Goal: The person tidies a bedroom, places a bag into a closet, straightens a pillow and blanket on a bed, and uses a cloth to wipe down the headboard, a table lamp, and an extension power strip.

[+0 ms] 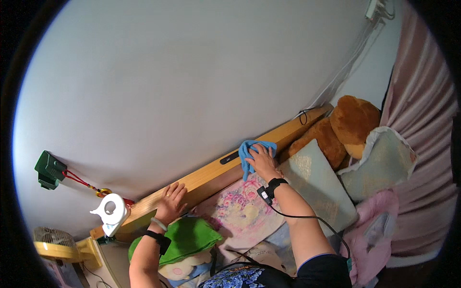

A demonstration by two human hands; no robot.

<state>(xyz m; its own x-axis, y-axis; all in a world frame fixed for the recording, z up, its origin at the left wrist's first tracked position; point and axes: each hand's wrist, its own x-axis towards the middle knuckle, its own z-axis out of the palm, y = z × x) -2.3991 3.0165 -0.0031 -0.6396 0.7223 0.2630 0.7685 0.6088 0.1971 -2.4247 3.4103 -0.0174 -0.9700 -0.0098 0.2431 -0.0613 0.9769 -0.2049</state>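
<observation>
My right hand (263, 162) presses a blue cloth (246, 147) onto the top rail of a wooden headboard (203, 173). Part of the cloth hangs over the rail's front edge. Just left of the cloth is a black inset panel (229, 157) in the rail, its right end close to the fabric. Farther left, my left hand (171, 203) rests flat on the same rail with nothing in its grasp. Both wrists wear black straps, and a cable runs from the right one along the forearm.
Below the headboard lie a floral pillow (241, 205), a pale green pillow (318, 187), a brown teddy bear (354, 118) and a green-hatted plush toy (191, 235). A white ring-shaped device (119, 219) stands at the rail's left end, near a yellow fan (56, 248). Pink curtains (417, 162) hang right.
</observation>
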